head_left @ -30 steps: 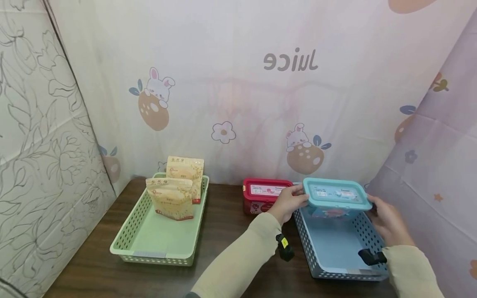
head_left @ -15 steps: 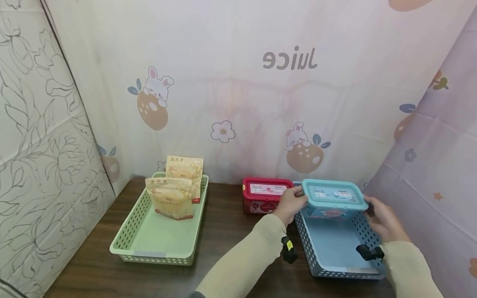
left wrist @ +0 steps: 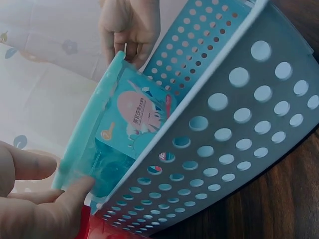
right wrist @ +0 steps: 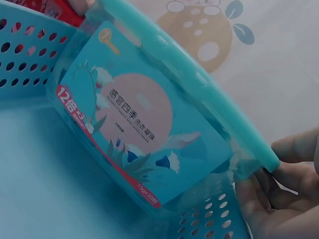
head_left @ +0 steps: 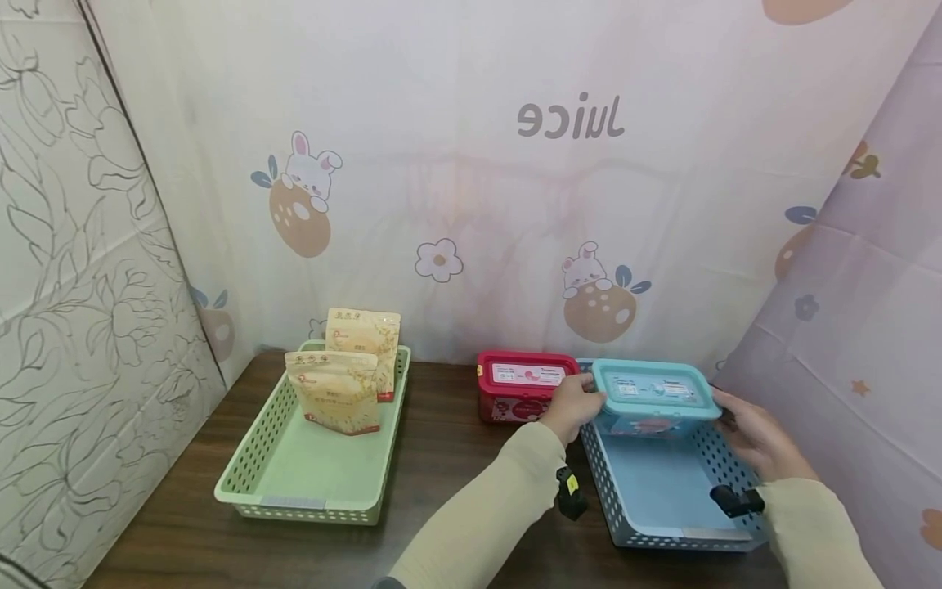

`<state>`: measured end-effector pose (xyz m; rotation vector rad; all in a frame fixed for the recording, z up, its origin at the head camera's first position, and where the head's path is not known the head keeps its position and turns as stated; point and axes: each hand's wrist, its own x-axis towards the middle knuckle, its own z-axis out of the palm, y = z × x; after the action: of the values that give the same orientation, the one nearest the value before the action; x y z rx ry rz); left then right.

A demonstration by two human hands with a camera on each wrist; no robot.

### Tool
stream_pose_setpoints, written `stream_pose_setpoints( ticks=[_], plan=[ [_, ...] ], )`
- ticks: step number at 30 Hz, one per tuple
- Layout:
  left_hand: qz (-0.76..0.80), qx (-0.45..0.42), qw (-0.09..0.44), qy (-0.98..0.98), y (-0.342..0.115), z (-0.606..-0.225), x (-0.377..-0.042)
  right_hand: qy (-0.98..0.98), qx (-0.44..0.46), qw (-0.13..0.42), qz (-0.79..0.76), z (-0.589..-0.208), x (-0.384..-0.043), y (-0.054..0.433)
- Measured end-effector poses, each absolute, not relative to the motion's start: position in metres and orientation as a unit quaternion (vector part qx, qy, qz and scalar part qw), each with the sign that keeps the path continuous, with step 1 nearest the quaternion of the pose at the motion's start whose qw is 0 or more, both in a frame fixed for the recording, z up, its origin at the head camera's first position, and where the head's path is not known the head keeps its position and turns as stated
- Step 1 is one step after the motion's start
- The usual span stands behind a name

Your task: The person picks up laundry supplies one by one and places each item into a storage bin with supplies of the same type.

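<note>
A turquoise lidded box of laundry pods (head_left: 655,393) sits low in the back part of the blue perforated basket (head_left: 662,491). My left hand (head_left: 574,406) grips its left end, thumb and fingers (left wrist: 75,194) at the lid's rim. At the opposite end my right hand (head_left: 761,433) holds the lid's corner, with its fingers (right wrist: 294,174) curled under the rim. The right wrist view shows the printed front label (right wrist: 134,114) tilted. Whether the box's base touches the basket floor is hard to tell. A red lidded box (head_left: 526,388) stands just left, partly behind my left hand.
A green perforated basket (head_left: 324,483) stands on the left of the dark wooden table (head_left: 449,458). Two yellow pouches (head_left: 338,397) stand in its back half. A printed curtain (head_left: 456,164) hangs close behind the table, and another cloth (head_left: 846,368) borders the right side.
Both hands have lowered the turquoise box slightly and shifted it a little to the left within the blue basket. The red box, green basket and pouches stay where they were.
</note>
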<state>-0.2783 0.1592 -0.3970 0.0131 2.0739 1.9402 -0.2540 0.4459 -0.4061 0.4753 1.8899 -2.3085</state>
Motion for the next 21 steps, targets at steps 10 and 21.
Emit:
stream_pose_setpoints(
  ticks=[10, 21],
  plan=[
    [0.694, 0.003, 0.175, 0.698, 0.159, -0.396, -0.274, 0.764, 0.128, 0.083, -0.627, -0.410, -0.263, 0.446],
    [0.705, 0.014, 0.182, 0.686, 0.158, -0.398, -0.274, 0.830, 0.105, 0.093, -0.540, -0.408, -0.266, 0.438]
  ],
)
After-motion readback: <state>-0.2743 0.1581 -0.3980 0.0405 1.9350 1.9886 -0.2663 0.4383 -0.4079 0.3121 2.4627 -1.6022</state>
